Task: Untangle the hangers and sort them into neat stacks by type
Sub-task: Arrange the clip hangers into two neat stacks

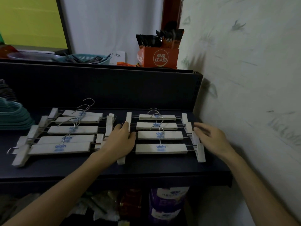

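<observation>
Two groups of white wooden clip hangers with metal hooks lie on a dark shelf (146, 170). The left group (65, 136) is fanned and slightly skewed. The right group (160, 135) lies in a tidy overlapping row. My left hand (120, 141) rests on the left clips of the right group, fingers fairly straight. My right hand (210, 137) touches the clips on the right end of that group, fingers extended. A stack of teal plastic hangers (13, 115) sits at the far left, with dark hangers (6, 92) behind it.
A wall (252, 95) stands close on the right. The upper shelf holds an orange snack box (159, 57), a teal basket (88, 58) and a grey bowl (29, 56). Packages (166, 204) sit on the level below.
</observation>
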`<move>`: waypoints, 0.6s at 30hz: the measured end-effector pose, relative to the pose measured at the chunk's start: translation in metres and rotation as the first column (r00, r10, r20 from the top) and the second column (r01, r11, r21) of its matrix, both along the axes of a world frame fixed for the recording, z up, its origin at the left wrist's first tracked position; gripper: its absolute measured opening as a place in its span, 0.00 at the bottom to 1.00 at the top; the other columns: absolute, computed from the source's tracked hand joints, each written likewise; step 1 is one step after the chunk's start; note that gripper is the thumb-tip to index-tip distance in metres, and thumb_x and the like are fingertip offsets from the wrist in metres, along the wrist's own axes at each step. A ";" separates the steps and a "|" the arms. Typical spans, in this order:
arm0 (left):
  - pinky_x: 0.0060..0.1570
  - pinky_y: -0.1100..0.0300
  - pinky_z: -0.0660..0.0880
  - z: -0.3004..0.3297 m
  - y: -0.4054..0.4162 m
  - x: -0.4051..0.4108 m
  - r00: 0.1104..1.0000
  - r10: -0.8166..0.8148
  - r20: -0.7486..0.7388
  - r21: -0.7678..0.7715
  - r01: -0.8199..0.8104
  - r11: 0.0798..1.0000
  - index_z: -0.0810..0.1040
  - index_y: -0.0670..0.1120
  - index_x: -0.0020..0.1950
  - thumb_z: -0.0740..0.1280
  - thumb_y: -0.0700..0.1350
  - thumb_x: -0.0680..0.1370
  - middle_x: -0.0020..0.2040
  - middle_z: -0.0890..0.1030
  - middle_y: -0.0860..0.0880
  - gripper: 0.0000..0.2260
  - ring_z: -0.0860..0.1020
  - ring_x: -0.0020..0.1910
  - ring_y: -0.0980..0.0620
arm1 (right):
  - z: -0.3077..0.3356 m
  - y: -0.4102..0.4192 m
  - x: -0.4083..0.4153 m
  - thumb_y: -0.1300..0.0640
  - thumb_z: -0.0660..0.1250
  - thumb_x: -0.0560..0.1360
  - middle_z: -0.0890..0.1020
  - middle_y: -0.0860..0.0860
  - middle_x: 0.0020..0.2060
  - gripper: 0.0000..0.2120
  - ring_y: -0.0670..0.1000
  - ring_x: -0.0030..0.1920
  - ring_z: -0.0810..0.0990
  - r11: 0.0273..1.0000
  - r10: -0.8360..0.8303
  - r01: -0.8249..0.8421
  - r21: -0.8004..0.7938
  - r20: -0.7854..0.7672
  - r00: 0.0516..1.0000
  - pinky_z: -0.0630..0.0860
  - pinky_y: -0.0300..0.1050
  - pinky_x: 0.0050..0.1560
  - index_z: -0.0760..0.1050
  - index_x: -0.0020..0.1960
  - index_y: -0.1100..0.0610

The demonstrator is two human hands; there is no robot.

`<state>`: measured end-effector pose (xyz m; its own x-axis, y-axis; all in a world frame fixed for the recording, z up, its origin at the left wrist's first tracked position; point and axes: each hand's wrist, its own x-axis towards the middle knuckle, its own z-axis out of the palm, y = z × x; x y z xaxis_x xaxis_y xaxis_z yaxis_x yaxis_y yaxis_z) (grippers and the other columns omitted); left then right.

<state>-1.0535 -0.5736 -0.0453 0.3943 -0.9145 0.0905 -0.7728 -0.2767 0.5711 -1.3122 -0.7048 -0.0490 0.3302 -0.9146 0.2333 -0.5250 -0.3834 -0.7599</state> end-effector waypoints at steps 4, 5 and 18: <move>0.55 0.65 0.59 -0.007 0.014 -0.011 0.997 -0.038 -0.064 0.011 0.039 0.999 0.58 0.43 0.74 0.56 0.50 0.82 0.71 0.64 0.43 0.22 0.65 0.69 0.46 | -0.013 0.023 -0.006 0.50 0.63 0.79 0.74 0.50 0.66 0.22 0.47 0.63 0.73 0.998 0.054 -0.054 0.031 -0.018 0.998 0.68 0.39 0.61 0.69 0.71 0.54; 0.59 0.64 0.59 -0.009 0.015 -0.014 0.995 -0.043 -0.085 0.013 0.044 0.999 0.56 0.44 0.75 0.56 0.50 0.82 0.74 0.60 0.43 0.23 0.62 0.72 0.46 | -0.016 0.027 -0.005 0.50 0.63 0.79 0.73 0.50 0.67 0.23 0.46 0.64 0.72 0.998 0.063 -0.062 0.029 -0.022 0.998 0.67 0.39 0.62 0.67 0.72 0.55; 0.61 0.55 0.66 -0.020 0.016 -0.020 0.996 0.021 -0.084 -0.039 -0.025 0.999 0.61 0.44 0.73 0.57 0.53 0.81 0.68 0.66 0.44 0.23 0.67 0.68 0.42 | -0.022 0.038 0.005 0.50 0.61 0.80 0.60 0.55 0.75 0.27 0.50 0.76 0.56 0.999 0.024 -0.027 -0.019 -0.121 0.992 0.51 0.36 0.69 0.60 0.75 0.60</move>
<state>-1.0733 -0.5580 -0.0649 0.4230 -0.9014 0.0926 -0.7154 -0.2695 0.6447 -1.3073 -0.6669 -0.0710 0.3804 -0.9009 0.2088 -0.6021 -0.4126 -0.6835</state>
